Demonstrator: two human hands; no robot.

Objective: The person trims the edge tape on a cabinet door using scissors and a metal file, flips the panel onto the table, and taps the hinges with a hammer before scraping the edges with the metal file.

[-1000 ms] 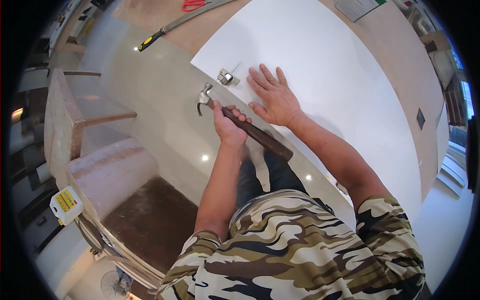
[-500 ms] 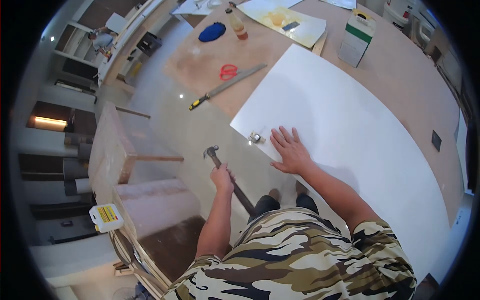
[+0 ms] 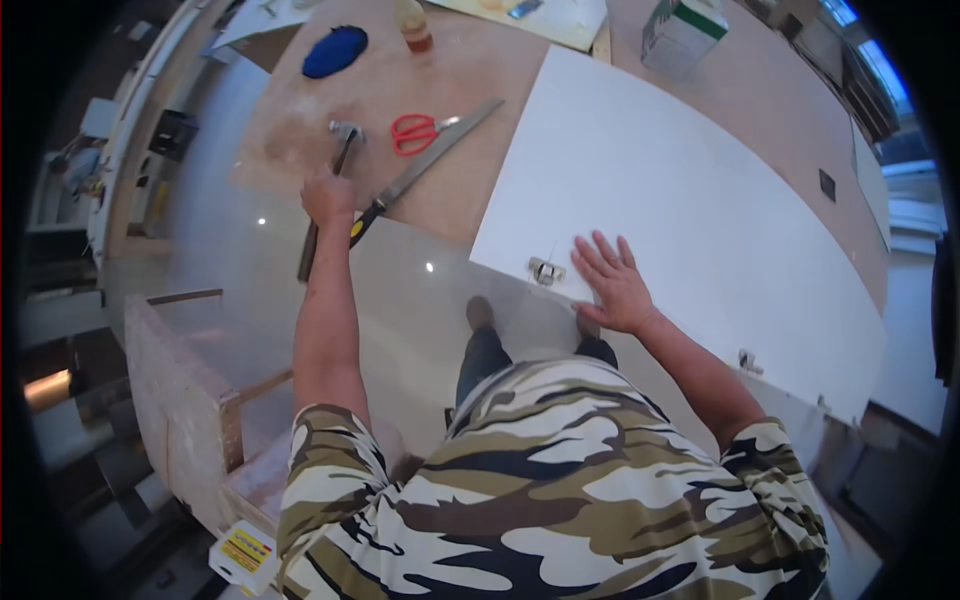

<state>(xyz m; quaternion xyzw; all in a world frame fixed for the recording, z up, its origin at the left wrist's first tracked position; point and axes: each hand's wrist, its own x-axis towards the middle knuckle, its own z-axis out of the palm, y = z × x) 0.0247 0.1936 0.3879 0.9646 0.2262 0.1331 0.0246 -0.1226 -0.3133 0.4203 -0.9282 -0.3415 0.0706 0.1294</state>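
My left hand [image 3: 328,196] is wrapped round the handle of a claw hammer [image 3: 347,133], whose head lies at or just above the brown tabletop; contact is unclear. Beside it on the tabletop are red-handled scissors [image 3: 413,134] and a long flat file [image 3: 435,155] with a black and yellow grip. My right hand [image 3: 613,286] rests flat, fingers spread, near the front edge of a white panel [image 3: 650,180]. Just left of those fingers, a metal cabinet hinge [image 3: 546,270] sits at the panel's edge. Another hinge [image 3: 748,362] is farther right along that edge.
A blue cloth-like bundle [image 3: 336,52], a bottle of amber liquid [image 3: 413,28] and a green and white can [image 3: 684,32] stand towards the back of the brown table [image 3: 270,130]. At lower left are a wooden frame [image 3: 180,410] and a white jug [image 3: 243,556].
My left hand has carried the hammer from in front of my body forward and left to the tabletop. My right hand stays flat on the panel. The camera view has shifted.
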